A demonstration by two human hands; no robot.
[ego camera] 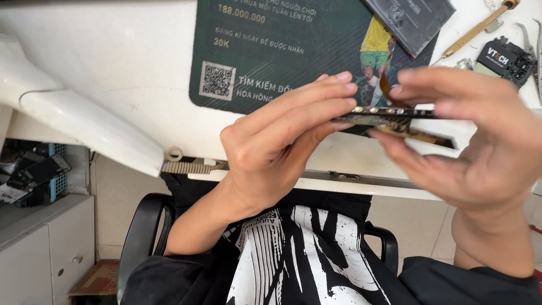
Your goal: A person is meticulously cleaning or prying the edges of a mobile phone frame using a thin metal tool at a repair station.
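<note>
I hold a thin dark phone part point(395, 114) edge-on between both hands, just above the white table's front edge point(339, 183). Small brass-coloured dots run along its upper edge, and an orange flex strip point(385, 85) curls up from it. My left hand point(282, 141) pinches its left end, fingers stretched flat over the top. At the right end, my right hand point(480, 141) grips it with the thumb below and the fingers above. The part's underside is hidden by my fingers.
A dark green printed mat point(271, 51) lies on the table behind my hands. Further back right are a black flat panel point(409, 20), a brass-handled tool point(480, 25), a small black module point(505, 56) and tweezers point(530, 34). A white cabinet point(39, 248) stands at the left.
</note>
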